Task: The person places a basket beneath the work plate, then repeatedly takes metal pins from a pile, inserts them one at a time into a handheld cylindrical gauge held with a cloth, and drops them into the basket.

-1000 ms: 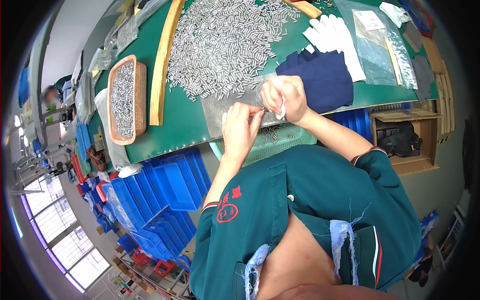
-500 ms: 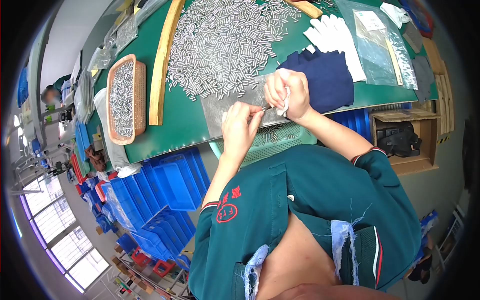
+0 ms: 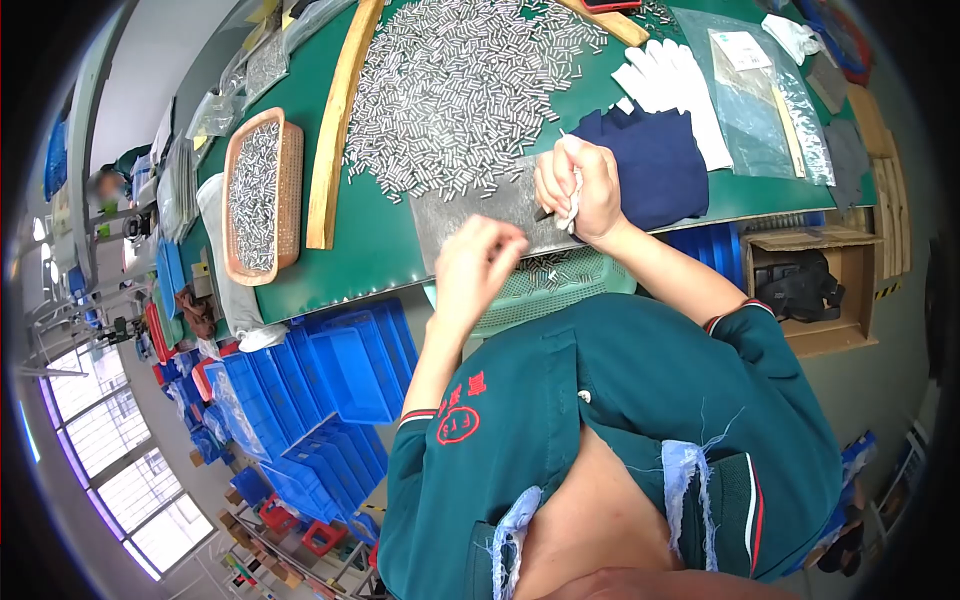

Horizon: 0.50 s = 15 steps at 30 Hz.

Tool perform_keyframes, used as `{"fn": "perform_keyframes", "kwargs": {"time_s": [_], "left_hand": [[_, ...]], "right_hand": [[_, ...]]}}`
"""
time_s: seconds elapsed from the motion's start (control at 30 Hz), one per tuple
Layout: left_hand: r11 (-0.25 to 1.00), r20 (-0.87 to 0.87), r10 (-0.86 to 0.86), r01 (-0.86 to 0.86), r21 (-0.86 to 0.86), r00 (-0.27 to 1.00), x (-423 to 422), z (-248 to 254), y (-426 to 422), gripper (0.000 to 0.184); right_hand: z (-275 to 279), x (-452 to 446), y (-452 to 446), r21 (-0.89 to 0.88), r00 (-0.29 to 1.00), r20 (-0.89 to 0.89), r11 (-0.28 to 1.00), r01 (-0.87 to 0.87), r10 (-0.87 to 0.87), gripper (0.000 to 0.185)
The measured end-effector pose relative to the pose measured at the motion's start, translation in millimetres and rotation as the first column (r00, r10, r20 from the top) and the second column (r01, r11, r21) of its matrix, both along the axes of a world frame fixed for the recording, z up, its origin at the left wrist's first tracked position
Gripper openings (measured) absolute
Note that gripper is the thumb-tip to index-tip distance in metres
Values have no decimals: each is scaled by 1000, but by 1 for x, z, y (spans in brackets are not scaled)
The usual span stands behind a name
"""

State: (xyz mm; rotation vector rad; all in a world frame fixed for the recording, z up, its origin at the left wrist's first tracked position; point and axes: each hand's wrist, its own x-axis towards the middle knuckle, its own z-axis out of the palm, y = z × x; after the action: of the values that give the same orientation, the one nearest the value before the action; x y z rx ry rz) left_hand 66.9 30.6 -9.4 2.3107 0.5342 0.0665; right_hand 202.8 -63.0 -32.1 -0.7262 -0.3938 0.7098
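Note:
My right hand (image 3: 585, 187) is closed around a dark-tipped, pen-like tool (image 3: 543, 214) and a crumpled white cloth (image 3: 574, 205). To its left, my left hand (image 3: 477, 262) hovers over the front of a grey metal plate (image 3: 455, 213); its curled fingers are blurred, and whether a pin is between them cannot be made out. Beyond both hands spreads a large heap of short metal pins (image 3: 450, 95). Under the table edge, a light green basket (image 3: 545, 305) contains more pins. A folded navy cloth (image 3: 655, 165) lies beside my right hand.
A wooden strip (image 3: 335, 140) borders the heap on the left, with a pin-filled tan basket (image 3: 290, 205) beyond it. White gloves (image 3: 675, 85) and plastic bags (image 3: 755, 110) lie at right. Blue bins (image 3: 350, 365) stand below left; a cardboard box (image 3: 825, 325) sits at right.
My left hand has drawn back slightly, away from the tool tip where its thumb and finger had pinched a small metal pin. My right hand has hardly moved.

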Motion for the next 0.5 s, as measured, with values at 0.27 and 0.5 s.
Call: {"fn": "perform_keyframes", "kwargs": {"time_s": [0.27,0.5], "left_hand": [[904,85,104,-130,408,991,20,-21,25,10],[972,126,12,-41,230,992,16,-21,-4,12]], "right_hand": [[0,0,-1,10,1000,-23,1000,12,-12,43],[-2,-1,-2,32,999,30,999,10,-11,43]]}}
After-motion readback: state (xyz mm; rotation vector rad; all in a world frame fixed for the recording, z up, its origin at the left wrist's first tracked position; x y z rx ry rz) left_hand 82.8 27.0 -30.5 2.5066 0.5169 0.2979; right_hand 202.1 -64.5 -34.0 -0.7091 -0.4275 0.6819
